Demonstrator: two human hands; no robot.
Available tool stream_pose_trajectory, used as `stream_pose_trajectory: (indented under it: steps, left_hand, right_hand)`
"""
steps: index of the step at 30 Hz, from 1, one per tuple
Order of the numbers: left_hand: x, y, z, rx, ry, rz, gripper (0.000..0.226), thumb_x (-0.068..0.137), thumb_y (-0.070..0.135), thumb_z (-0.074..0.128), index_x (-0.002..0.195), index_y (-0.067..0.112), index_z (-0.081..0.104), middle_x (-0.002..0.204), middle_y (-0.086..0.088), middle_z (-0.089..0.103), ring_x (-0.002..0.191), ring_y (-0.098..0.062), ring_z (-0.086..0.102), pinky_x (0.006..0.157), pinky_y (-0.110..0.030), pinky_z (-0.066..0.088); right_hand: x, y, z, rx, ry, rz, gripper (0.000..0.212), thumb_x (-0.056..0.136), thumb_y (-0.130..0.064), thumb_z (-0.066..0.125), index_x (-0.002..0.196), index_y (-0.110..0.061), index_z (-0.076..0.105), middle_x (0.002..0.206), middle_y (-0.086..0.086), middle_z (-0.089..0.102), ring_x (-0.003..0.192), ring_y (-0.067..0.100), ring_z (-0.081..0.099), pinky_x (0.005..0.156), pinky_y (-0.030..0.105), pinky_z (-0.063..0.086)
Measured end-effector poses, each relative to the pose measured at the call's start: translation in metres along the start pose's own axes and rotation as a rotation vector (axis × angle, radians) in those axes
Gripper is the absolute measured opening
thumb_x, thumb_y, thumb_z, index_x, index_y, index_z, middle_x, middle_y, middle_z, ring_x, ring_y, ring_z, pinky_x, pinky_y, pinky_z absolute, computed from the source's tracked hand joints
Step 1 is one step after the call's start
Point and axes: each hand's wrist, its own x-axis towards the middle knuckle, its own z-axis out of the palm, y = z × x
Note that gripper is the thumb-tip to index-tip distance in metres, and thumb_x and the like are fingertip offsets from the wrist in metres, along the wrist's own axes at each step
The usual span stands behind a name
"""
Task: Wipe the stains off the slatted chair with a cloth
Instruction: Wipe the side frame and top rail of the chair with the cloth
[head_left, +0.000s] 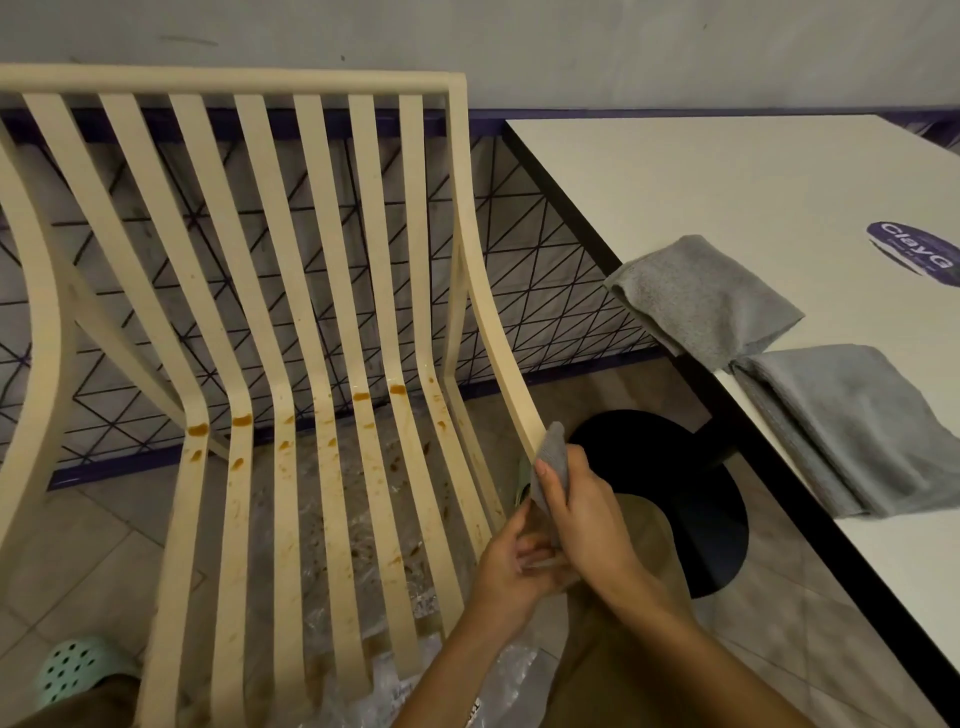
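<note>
At the lower end of the chair's right side rail (500, 343), the right hand (582, 514) is pinching the grey cloth (551, 457) between thumb and fingers, the fabric wrapping the rail's edge; the left hand (506, 566) is sitting just below it with fingers curled, though whether it is gripping the rail or the cloth's tail cannot be told.

Judgement on the step in hand: the rail is narrow, so the cloth is best kept folded round both faces and drawn along its length under firm pressure; the other hand should be bracing the frame, since a light chair is likely to shift; a clean fold should be turned out before moving on to the seat.

The slatted chair (234, 80) is standing directly before the person, one in number; seven slats are showing under the top rail between the side rails. Orange-brown stains (197, 429) are lying mostly along the bend and down the seat slats: four heavy blobs plus many smears, too scattered to count. One plastic sheet (511, 670) is lying beneath the seat; one green shoe (78, 670) is showing at bottom left.

Cloths are numbering three: one in hand, two spare cloths (701, 296) (852, 421) lying folded, edges touching, on the single white table (701, 171) to the right; one wire fence (545, 270) is standing behind.
</note>
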Motion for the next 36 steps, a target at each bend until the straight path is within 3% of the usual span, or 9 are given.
stream_pose_trajectory:
  steps: [3,9,14,18,21,29,36]
  left_hand:
    - [0.003,0.0,-0.002,-0.009,0.006,-0.005,0.058,0.08,-0.012,0.067,0.117,0.03,0.052,0.094,-0.002,0.067,0.09,-0.013,0.067,0.073,-0.021,0.055]
    - [0.006,-0.002,-0.006,0.064,0.004,0.04,0.041,0.067,0.01,0.077,0.106,0.016,0.066,0.091,0.001,0.074,0.093,-0.017,0.069,0.083,-0.027,0.055]
    - [0.012,0.003,-0.008,0.08,0.001,0.006,0.028,0.079,-0.009,0.069,0.094,0.014,0.067,0.084,0.001,0.073,0.084,-0.012,0.068,0.078,-0.02,0.053]
    - [0.013,0.012,-0.011,0.109,-0.013,-0.022,0.018,0.087,0.001,0.066,0.091,0.018,0.07,0.078,0.008,0.074,0.082,-0.004,0.069,0.081,-0.021,0.05]
    - [0.021,0.021,-0.014,0.1,-0.04,-0.059,0.014,0.092,0.01,0.061,0.094,0.018,0.072,0.081,0.007,0.074,0.082,-0.008,0.069,0.084,-0.023,0.052]
    - [0.045,0.047,-0.018,-0.095,0.08,-0.102,0.021,0.099,0.015,0.051,0.09,0.012,0.07,0.073,-0.003,0.072,0.067,-0.014,0.069,0.069,-0.028,0.056]
    - [0.073,0.061,-0.021,-0.287,0.158,-0.164,0.03,0.1,0.023,0.049,0.123,0.006,0.059,0.103,-0.02,0.07,0.078,-0.025,0.069,0.062,-0.03,0.058]
  right_hand:
    - [-0.001,0.0,0.001,-0.107,0.02,-0.098,0.044,0.101,-0.046,0.032,0.134,-0.019,0.04,0.113,-0.002,0.054,0.096,0.012,0.059,0.076,0.036,0.055]
    - [0.011,-0.01,0.001,-0.3,-0.034,-0.169,0.051,0.102,-0.034,0.035,0.146,-0.01,0.027,0.117,0.005,0.048,0.098,0.021,0.057,0.072,0.035,0.053]
    - [0.033,-0.021,0.004,-0.463,-0.075,-0.142,0.059,0.102,-0.032,0.038,0.151,-0.007,0.017,0.126,0.011,0.047,0.098,0.028,0.059,0.074,0.037,0.053]
    - [0.055,-0.029,0.009,-0.515,-0.123,-0.129,0.062,0.103,-0.03,0.037,0.153,-0.004,0.012,0.133,0.017,0.044,0.101,0.031,0.06,0.075,0.039,0.051]
    - [0.078,-0.036,0.013,-0.488,-0.149,-0.111,0.065,0.102,-0.028,0.039,0.153,-0.002,0.007,0.138,0.021,0.039,0.106,0.035,0.058,0.078,0.041,0.049]
    - [0.13,-0.049,0.029,-0.422,-0.117,-0.106,0.066,0.102,-0.024,0.041,0.152,0.002,0.006,0.147,0.025,0.031,0.114,0.042,0.054,0.083,0.042,0.047]
    - [0.174,-0.056,0.04,-0.313,-0.081,-0.1,0.065,0.102,-0.022,0.042,0.151,0.004,0.009,0.143,0.024,0.037,0.113,0.04,0.055,0.085,0.043,0.047]
